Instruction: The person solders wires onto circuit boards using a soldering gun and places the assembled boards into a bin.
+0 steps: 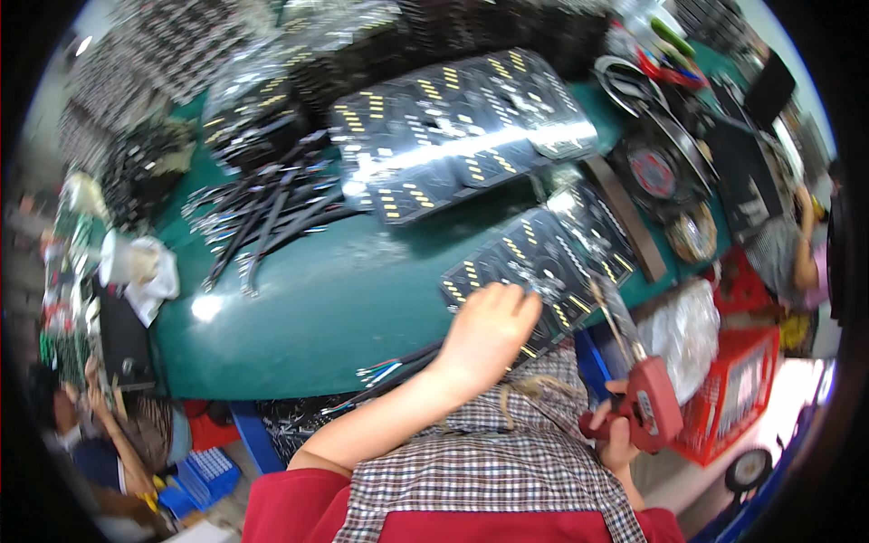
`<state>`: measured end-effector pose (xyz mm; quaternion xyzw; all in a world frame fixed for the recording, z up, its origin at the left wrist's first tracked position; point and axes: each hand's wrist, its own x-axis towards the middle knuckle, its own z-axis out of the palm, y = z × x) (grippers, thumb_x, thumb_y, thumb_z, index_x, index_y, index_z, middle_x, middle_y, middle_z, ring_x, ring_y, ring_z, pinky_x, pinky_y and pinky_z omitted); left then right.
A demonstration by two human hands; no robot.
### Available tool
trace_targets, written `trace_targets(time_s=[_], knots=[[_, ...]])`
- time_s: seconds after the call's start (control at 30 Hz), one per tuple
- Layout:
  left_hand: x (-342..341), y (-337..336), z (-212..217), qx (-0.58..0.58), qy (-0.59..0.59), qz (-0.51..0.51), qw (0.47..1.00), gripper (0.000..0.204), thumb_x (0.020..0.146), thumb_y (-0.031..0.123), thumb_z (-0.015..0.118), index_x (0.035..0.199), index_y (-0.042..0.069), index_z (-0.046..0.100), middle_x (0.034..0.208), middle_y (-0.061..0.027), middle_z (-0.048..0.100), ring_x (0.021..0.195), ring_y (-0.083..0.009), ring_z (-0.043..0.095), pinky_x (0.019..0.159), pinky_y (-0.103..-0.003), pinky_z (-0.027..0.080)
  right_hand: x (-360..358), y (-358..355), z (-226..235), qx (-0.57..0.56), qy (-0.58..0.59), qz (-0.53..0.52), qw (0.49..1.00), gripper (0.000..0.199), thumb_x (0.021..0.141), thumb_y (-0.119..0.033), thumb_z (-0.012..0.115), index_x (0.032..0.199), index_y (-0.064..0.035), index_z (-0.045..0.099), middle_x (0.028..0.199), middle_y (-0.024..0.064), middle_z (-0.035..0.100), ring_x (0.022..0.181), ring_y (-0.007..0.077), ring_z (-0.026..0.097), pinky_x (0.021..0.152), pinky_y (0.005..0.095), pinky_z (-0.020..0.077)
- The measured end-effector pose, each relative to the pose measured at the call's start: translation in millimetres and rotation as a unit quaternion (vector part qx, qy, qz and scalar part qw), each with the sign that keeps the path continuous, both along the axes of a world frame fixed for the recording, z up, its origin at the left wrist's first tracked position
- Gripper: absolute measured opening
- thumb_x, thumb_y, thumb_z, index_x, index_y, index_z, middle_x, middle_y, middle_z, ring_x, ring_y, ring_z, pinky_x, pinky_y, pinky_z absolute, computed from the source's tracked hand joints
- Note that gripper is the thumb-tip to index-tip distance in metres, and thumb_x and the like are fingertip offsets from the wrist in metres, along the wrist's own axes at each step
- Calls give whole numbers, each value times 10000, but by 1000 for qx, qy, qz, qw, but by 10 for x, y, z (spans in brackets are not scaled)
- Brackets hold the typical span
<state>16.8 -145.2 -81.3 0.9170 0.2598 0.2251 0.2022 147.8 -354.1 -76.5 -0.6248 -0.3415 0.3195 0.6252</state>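
Note:
My right hand (pixel 617 436) is wrapped round the grip of a red soldering gun (pixel 654 403). Its metal barrel points up and away, with the tip at the right part of a black circuit board panel (pixel 489 262) with yellow marks. On the near part of this panel rests my left hand (pixel 491 333), its fingers curled down and pressed together. Whatever is between those fingertips is hidden. By my left forearm, a black cable (pixel 407 365) with bare coloured wire ends lies along the table's front edge.
A larger black panel (pixel 453 172) lies behind on the green table (pixel 281 335). Left of it are a heap of cut black cables (pixel 281 204) and stacked boards. A brown bar (pixel 626 217), a round spool (pixel 692 233) and a red crate (pixel 738 398) are at right. Other people sit at both sides.

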Motion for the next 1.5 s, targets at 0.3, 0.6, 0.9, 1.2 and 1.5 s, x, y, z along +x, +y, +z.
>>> trace_targets(time_s=[0.3, 0.6, 0.9, 1.2, 1.5], knots=[[-842, 599, 397, 70, -52, 231, 969, 164, 810, 66, 574, 961, 22, 619, 921, -136, 630, 858, -300, 596, 763, -391, 476, 101, 25, -180, 52, -19, -115, 992, 520, 879, -277, 549, 1230, 50, 350, 1091, 191, 504, 564, 146, 513, 479, 236, 406], [-1675, 1641, -35, 184, 133, 393, 891, 213, 775, 83, 620, 969, 16, 562, 880, -130, 560, 873, -301, 540, 745, -404, 456, 50, 128, -164, 61, 5, -84, 995, 427, 891, -182, 495, 1226, 45, 360, 1099, 183, 500, 559, 116, 486, 454, 208, 387], [-2034, 1490, 188, 43, -24, 290, 956, 229, 816, 10, 563, 1044, 5, 552, 827, -100, 533, 777, -255, 549, 687, -339, 441, 0, 208, -121, 53, 3, -83, 995, 443, 888, -197, 513, 1232, 37, 360, 1088, 175, 505, 567, 114, 489, 462, 207, 389], [-1845, 1219, 484, -244, -138, 232, 931, 314, 847, -15, 548, 1156, 43, 549, 746, 64, 429, 642, -22, 382, 568, -172, 320, 9, 129, -74, 42, 14, -67, 997, 415, 898, -200, 508, 1206, 45, 375, 1109, 168, 505, 563, 114, 497, 505, 228, 400], [-440, 627, 730, -43, -89, 54, 994, 251, 733, -60, 627, 969, 26, 634, 798, -101, 590, 689, -218, 576, 616, -287, 457, 190, 289, -22, 63, 7, -59, 996, 456, 890, -188, 520, 1262, 9, 346, 1091, 200, 514, 592, 135, 507, 492, 232, 414]])
